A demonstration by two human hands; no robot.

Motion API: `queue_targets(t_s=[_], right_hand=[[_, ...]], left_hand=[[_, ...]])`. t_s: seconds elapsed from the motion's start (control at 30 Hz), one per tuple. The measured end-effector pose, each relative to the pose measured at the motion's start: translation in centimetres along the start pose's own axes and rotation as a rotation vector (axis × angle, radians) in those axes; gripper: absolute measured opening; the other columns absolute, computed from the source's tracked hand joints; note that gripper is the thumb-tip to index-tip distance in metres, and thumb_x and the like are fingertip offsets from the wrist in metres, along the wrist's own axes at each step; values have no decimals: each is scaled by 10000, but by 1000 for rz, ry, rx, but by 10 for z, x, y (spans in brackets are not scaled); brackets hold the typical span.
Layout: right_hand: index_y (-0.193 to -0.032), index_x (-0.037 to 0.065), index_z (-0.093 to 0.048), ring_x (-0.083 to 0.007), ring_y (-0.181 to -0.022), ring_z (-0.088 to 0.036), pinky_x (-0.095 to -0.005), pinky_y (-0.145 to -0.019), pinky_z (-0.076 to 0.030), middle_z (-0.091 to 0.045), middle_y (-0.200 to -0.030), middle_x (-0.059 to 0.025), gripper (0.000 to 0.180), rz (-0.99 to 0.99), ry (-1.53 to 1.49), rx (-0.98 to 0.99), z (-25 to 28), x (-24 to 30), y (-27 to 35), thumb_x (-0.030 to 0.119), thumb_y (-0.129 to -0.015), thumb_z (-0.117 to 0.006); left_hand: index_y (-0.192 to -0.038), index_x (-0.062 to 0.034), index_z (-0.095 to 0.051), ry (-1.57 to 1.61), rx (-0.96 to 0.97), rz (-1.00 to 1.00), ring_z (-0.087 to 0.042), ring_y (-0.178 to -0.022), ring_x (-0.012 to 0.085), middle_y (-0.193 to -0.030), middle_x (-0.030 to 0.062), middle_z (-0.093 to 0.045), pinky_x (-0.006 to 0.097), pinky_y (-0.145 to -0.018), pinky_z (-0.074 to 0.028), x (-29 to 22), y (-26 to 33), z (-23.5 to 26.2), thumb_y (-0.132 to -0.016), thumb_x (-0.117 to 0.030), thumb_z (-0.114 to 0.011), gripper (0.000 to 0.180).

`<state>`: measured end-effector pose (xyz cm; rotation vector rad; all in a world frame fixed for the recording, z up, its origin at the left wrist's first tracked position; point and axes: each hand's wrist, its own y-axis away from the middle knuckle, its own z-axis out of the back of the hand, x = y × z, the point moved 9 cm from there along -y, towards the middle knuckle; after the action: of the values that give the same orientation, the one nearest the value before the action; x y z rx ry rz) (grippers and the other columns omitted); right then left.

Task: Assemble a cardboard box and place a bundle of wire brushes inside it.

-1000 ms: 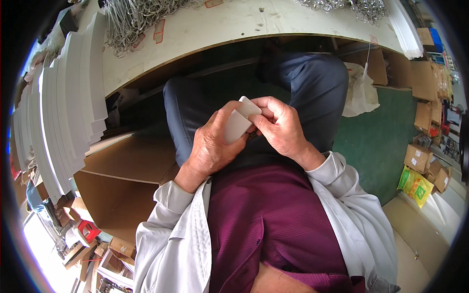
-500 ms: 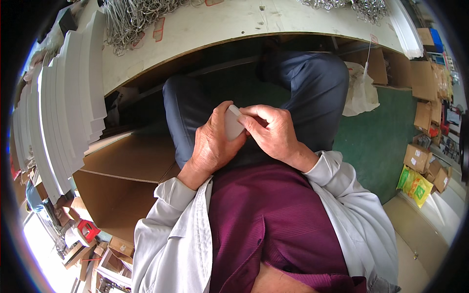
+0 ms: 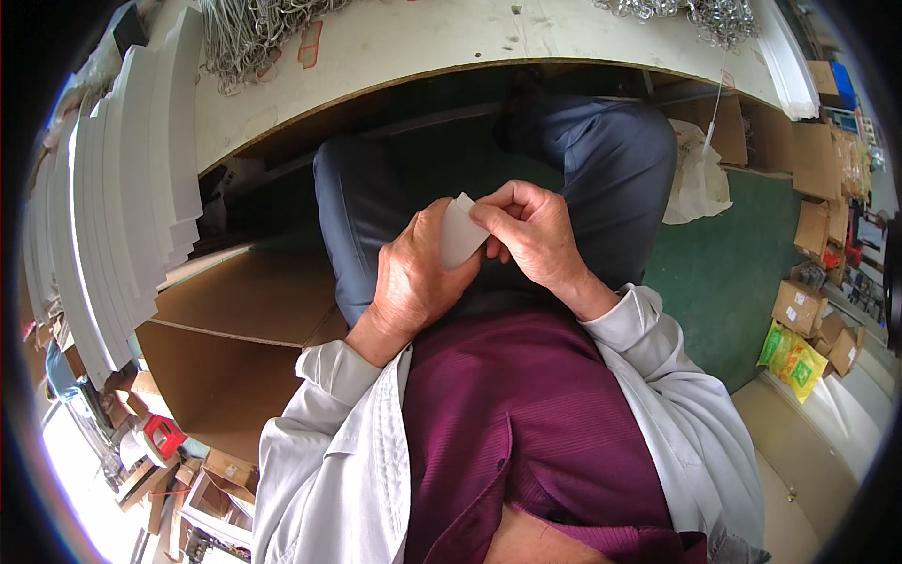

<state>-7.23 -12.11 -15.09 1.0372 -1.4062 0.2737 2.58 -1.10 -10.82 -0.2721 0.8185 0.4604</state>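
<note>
A small flat white piece (image 3: 460, 235), like a card or a thin stack of cards, is held over my lap. My left hand (image 3: 413, 273) wraps around it, with the thumb along one side and the fingers behind. With thumb and forefinger, my right hand (image 3: 534, 235) pinches its upper right corner, where a pale edge sticks up. The other right fingers curl below it. Whether the piece is one sheet or several layers I cannot tell.
Ahead is a white worktable (image 3: 395, 56) carrying bundles of metal hooks (image 3: 254, 38). An open cardboard box (image 3: 240, 324) stands at my left, below stacked white strips (image 3: 141, 188). A crumpled white bag (image 3: 695, 179) hangs at the right, with cartons (image 3: 799, 305) farther off.
My right hand has shifted slightly up and right, and more of the white piece's face now shows. The left hand keeps its hold.
</note>
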Motion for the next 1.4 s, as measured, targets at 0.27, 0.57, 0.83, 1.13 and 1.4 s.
queue_targets(t_s=[0.27,0.57,0.83,1.13,1.4], right_hand=[[-898,-7,-704,-74,-583,-658,-222,-495,-494,-721,-740,-60,130,75,81,-56,1,4,6,104,-954,-746],[-856,-11,-709,-72,-622,-645,-256,-545,-511,-720,-712,-63,157,173,173,-82,-2,15,4,112,-941,-758],[-918,-37,-731,-177,-649,-716,-298,-590,-552,-753,-786,-137,180,429,520,-76,-14,31,12,139,-952,-751],[-1291,-47,-674,-249,-897,-777,-323,-762,-597,-764,-1033,-232,367,373,417,75,-27,22,21,192,-1013,-687],[-1328,-48,-645,-290,-893,-775,-348,-769,-596,-752,-1031,-249,380,572,554,94,-39,34,25,128,-994,-690]], left_hand=[[-1276,5,-566,-38,-20,-32,-731,-932,405,-1059,213,-711,466,-780,-618,-7,2,1,-743,-128,-835,611],[-1276,22,-562,-50,-36,-46,-733,-918,391,-1049,204,-711,456,-762,-619,-6,4,4,-746,-128,-851,622],[-1288,11,-565,-36,-23,-29,-732,-933,400,-1070,210,-713,459,-782,-617,0,7,3,-757,-169,-868,638],[-1279,-9,-588,108,-28,84,-736,-959,422,-1083,237,-726,456,-802,-620,13,7,5,-749,-145,-854,608],[-1273,-18,-601,61,-89,65,-728,-980,419,-1099,240,-719,459,-817,-617,19,6,8,-762,-153,-833,577]])
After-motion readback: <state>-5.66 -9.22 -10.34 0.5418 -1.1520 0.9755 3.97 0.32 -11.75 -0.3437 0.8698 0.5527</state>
